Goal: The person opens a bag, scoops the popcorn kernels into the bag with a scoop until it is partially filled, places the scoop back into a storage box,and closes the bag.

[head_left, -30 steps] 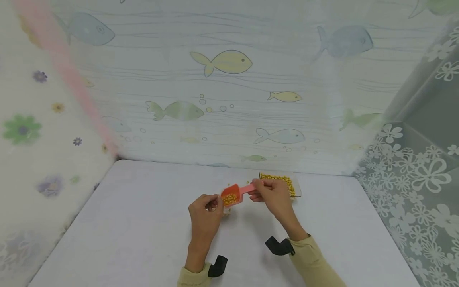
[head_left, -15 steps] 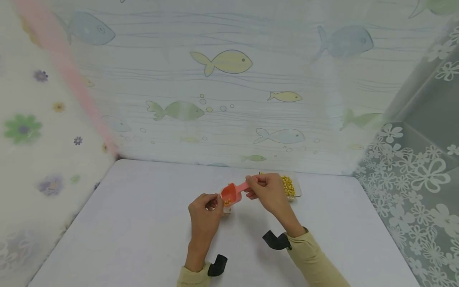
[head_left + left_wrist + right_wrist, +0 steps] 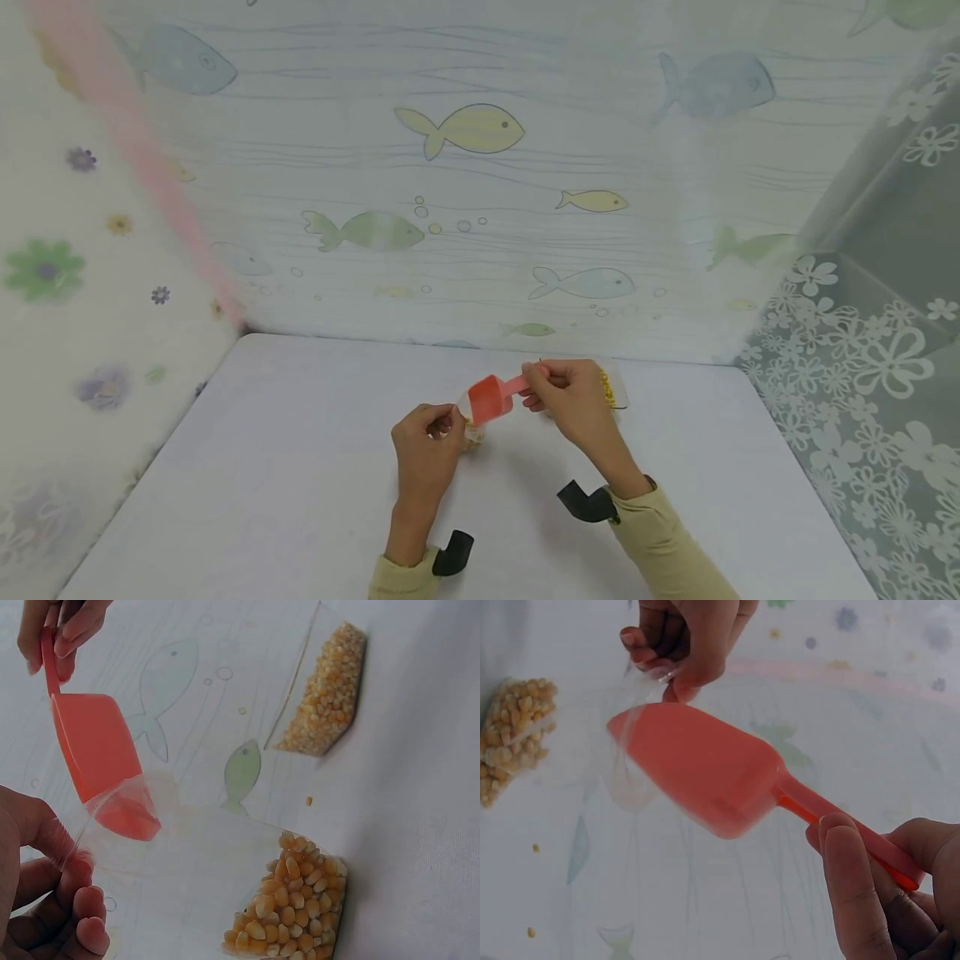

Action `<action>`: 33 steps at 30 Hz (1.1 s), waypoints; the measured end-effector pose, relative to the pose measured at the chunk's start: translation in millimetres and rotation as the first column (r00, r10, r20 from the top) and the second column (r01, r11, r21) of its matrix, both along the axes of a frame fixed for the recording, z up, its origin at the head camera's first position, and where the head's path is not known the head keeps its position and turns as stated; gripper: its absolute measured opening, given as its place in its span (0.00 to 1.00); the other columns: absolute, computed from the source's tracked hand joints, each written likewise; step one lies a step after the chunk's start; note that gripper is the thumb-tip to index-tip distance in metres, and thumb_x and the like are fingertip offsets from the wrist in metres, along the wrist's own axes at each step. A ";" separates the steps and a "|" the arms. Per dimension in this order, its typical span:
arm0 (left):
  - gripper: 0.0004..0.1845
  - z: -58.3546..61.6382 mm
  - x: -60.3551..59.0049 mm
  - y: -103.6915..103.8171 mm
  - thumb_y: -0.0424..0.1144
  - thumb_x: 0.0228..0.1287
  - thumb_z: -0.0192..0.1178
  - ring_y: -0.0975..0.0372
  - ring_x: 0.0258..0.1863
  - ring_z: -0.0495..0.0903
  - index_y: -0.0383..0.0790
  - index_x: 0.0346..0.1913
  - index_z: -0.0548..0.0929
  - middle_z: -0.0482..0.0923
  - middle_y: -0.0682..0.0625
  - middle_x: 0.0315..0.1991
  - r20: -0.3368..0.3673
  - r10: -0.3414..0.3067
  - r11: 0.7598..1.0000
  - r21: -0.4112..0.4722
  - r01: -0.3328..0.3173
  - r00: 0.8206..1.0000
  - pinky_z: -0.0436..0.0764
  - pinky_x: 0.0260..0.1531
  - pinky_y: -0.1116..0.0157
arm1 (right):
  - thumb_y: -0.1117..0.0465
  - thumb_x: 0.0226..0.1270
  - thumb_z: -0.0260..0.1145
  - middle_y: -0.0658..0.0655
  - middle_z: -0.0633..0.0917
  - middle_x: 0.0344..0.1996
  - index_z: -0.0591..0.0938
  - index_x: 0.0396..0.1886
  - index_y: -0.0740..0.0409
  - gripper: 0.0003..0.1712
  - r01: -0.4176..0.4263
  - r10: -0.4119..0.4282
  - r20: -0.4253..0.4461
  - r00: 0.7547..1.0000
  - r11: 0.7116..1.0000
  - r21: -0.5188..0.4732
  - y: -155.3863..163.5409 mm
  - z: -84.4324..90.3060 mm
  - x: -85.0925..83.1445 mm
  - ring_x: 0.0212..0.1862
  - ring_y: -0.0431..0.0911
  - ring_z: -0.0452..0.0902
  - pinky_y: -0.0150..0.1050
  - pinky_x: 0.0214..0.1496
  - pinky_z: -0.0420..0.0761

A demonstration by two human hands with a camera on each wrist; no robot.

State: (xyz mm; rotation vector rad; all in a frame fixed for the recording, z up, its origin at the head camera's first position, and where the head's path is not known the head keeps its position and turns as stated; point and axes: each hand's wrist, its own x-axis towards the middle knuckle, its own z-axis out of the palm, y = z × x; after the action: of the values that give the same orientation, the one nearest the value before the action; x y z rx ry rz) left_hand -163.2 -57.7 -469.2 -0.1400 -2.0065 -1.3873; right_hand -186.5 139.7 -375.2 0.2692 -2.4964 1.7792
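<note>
Two hands work a scoop over a small bag of kernels on the table.

The right hand (image 3: 576, 398) pinches the handle of the orange-red plastic scoop (image 3: 491, 397), fingers curled round it; the scoop's bowl tilts mouth-down into the opening of the small clear plastic bag (image 3: 225, 862), which the left hand (image 3: 427, 446) pinches at the rim with thumb and curled fingers; yellow corn kernels (image 3: 289, 907) lie heaped in the bag's bottom, just beyond the left hand; behind the right hand sits a clear plastic tray of more kernels (image 3: 322, 694), partly hidden in the head view; a few loose kernels lie between bag and tray on the pale grey table (image 3: 300, 467); fish-patterned sheeting (image 3: 465, 167) rises beyond.
</note>
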 end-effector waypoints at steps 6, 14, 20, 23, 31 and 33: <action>0.06 0.9 -0.7 -1.0 0.20 0.54 0.66 0.62 0.22 0.76 0.31 0.30 0.89 0.81 0.48 0.21 -0.003 0.006 1.000 0.002 -0.006 1.000 0.76 0.21 0.68 | 0.62 0.73 0.66 0.67 0.89 0.33 0.87 0.45 0.72 0.15 0.024 -0.026 -0.026 0.999 0.998 -0.051 23.6 3.1 -3.4 0.29 0.48 0.88 0.37 0.35 0.88; 0.05 0.3 -1.3 -1.3 0.19 0.54 0.66 0.62 0.21 0.76 0.29 0.31 0.89 0.81 0.48 0.21 -0.012 0.003 1.000 0.005 -0.003 1.000 0.75 0.21 0.69 | 0.61 0.78 0.60 0.74 0.87 0.38 0.84 0.51 0.76 0.19 0.149 -0.154 -0.107 0.982 0.988 -0.051 70.3 -13.8 -15.6 0.28 0.38 0.87 0.34 0.35 0.87; 0.05 -1.9 -1.9 -1.7 0.19 0.53 0.65 0.63 0.20 0.75 0.28 0.30 0.89 0.80 0.48 0.21 -0.023 0.001 1.000 0.019 -0.001 1.000 0.74 0.21 0.70 | 0.58 0.78 0.60 0.73 0.88 0.36 0.83 0.52 0.77 0.22 0.276 -0.276 -0.093 0.957 0.961 -0.019 104.7 -45.4 -32.0 0.29 0.34 0.87 0.33 0.35 0.87; 0.06 -1.6 -2.4 -1.5 0.19 0.53 0.66 0.63 0.20 0.76 0.30 0.30 0.89 0.80 0.48 0.21 -0.028 0.000 1.000 0.021 0.001 1.000 0.74 0.21 0.70 | 0.57 0.78 0.60 0.72 0.88 0.36 0.83 0.52 0.77 0.23 0.319 -0.318 -0.068 0.946 0.948 -0.004 118.1 -57.2 -35.9 0.28 0.33 0.86 0.31 0.34 0.86; 0.06 -1.2 -2.2 -0.4 0.20 0.54 0.66 0.63 0.21 0.76 0.32 0.30 0.89 0.81 0.48 0.21 -0.019 -0.002 1.000 0.020 0.002 1.000 0.76 0.21 0.69 | 0.59 0.77 0.61 0.74 0.88 0.35 0.83 0.51 0.79 0.22 0.387 -0.383 -0.079 0.920 0.921 0.047 137.8 -62.2 -32.7 0.24 0.31 0.84 0.29 0.31 0.85; 0.06 -2.0 -1.9 -0.3 0.20 0.54 0.67 0.63 0.21 0.76 0.31 0.30 0.89 0.81 0.48 0.22 -0.017 -0.001 1.000 0.015 0.002 1.000 0.76 0.21 0.69 | 0.60 0.77 0.61 0.75 0.88 0.35 0.83 0.50 0.79 0.21 0.390 -0.383 -0.092 0.919 0.917 0.077 139.9 -60.4 -31.7 0.24 0.30 0.84 0.28 0.31 0.85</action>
State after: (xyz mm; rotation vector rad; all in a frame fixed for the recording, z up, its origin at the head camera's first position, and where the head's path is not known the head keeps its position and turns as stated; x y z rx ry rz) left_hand -165.1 -58.0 -471.1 -0.1460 -1.9817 -1.3976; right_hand -218.1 279.6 -435.6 -0.1467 -2.3742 1.4694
